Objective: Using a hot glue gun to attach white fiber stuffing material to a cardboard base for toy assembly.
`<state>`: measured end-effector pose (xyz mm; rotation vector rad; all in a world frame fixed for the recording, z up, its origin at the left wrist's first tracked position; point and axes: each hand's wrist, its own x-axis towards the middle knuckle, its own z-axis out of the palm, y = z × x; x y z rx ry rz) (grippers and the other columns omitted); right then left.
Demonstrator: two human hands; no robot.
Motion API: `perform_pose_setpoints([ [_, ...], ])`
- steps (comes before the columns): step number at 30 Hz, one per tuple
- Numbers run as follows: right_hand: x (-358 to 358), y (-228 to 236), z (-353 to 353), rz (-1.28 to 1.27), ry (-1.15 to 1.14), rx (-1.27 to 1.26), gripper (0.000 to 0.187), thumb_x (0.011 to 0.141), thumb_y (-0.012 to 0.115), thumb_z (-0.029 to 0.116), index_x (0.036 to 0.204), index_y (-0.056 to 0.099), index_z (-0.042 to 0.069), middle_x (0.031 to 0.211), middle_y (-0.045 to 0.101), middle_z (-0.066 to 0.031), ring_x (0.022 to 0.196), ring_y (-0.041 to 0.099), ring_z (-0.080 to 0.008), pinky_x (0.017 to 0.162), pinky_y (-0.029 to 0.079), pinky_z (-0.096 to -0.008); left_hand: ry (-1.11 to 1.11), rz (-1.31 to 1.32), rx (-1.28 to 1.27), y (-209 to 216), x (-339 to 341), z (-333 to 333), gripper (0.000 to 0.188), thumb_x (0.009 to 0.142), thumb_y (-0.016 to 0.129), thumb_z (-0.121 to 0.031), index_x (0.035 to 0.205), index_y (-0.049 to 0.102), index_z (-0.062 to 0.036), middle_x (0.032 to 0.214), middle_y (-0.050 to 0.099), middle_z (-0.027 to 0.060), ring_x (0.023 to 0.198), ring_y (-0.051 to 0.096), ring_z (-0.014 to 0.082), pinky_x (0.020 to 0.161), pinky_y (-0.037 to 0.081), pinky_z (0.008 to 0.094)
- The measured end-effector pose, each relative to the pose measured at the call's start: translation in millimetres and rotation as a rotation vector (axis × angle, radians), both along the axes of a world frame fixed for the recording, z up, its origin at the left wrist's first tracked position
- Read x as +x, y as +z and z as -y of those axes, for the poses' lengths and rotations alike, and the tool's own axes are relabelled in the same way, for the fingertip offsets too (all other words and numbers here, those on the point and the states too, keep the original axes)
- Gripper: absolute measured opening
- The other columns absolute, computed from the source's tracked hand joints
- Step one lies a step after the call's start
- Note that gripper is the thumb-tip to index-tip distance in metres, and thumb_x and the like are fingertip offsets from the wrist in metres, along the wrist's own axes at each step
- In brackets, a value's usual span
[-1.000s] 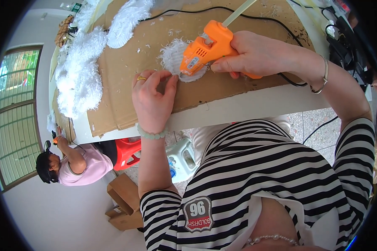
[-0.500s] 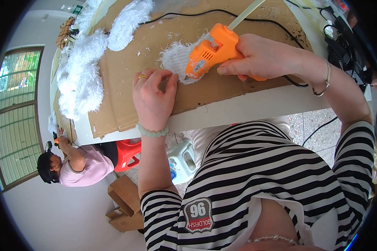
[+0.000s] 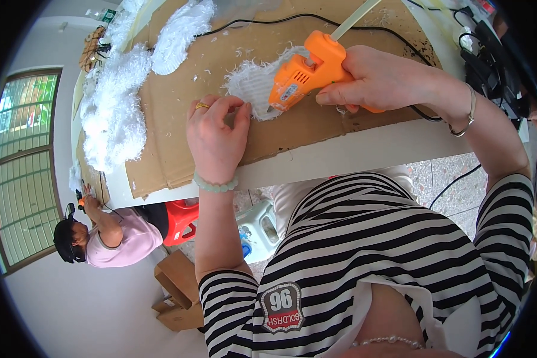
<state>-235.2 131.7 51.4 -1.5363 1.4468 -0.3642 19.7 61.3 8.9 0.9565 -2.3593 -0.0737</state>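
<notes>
An orange hot glue gun (image 3: 309, 68) is gripped in my right hand (image 3: 379, 80), with a long pale glue stick (image 3: 355, 19) sticking out of its back. Its nozzle points down and left at the lower edge of a white fluffy fabric piece (image 3: 258, 89) with a ribbed face, which lies on cardboard. My left hand (image 3: 219, 128) is closed at the left edge of that piece, thumb and forefinger pinched together there; the fingertips partly hide the edge. The gun covers the piece's right part.
Brown cardboard (image 3: 179, 131) covers much of the white table (image 3: 340, 143). Piled white fluffy pieces (image 3: 116, 107) lie at the left, another fluffy piece (image 3: 182, 39) at the back. A black cord (image 3: 292, 17) runs behind the gun. A co-worker (image 3: 110, 235) sits at far left.
The glue gun has moved slightly right and up, its nozzle shifting away from my left fingertips. My left hand has shifted slightly left, and the fluffy piece has moved a little with it.
</notes>
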Motion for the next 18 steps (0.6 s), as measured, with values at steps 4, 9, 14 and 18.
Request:
perform_pose_setpoints([
  [4,-4.6,-0.7,-0.5,-0.022,0.03,-0.008,0.035,0.087,0.061,0.035,0.078,0.06,0.002,0.059,0.054,0.0004,0.049,0.046,-0.0089,0.046,0.038,-0.0246,0.005,0.001,0.005,0.2,-2.3,0.6,0.008,0.069,0.071,-0.007,0.071,0.064,-0.0054,0.067,0.06,0.0087,0.066,0.055,0.0275,0.067,0.044,0.0368],
  [9,-8.5,2.7,-1.9,-0.06,0.05,-0.05,0.032,0.087,0.062,0.033,0.08,0.06,0.002,0.059,0.053,0.0014,0.05,0.046,-0.0081,0.047,0.037,-0.0241,0.029,0.071,-0.003,4.6,-4.8,0.9,0.006,0.073,0.068,-0.007,0.07,0.064,-0.004,0.066,0.058,0.0105,0.065,0.055,0.0274,0.069,0.045,0.038],
  [14,-12.3,5.2,-7.1,0.098,-0.07,-0.068,0.027,0.088,0.061,0.031,0.087,0.058,0.004,0.062,0.053,0.0013,0.056,0.048,-0.0063,0.051,0.038,-0.0227,0.081,-0.107,0.097,4.2,7.0,6.2,0.004,0.075,0.066,-0.006,0.075,0.064,-0.0027,0.067,0.057,0.0116,0.067,0.055,0.0275,0.072,0.045,0.038],
  [18,-9.3,-9.4,-7.6,0.317,-0.125,-0.113,0.028,0.089,0.06,0.033,0.091,0.058,0.004,0.067,0.056,-0.0007,0.06,0.052,-0.0068,0.053,0.04,-0.0229,0.059,-0.194,0.16,8.5,19.9,-6.7,0.017,0.071,0.067,0.002,0.086,0.064,-0.0038,0.073,0.058,0.0096,0.073,0.054,0.0275,0.072,0.044,0.0382],
])
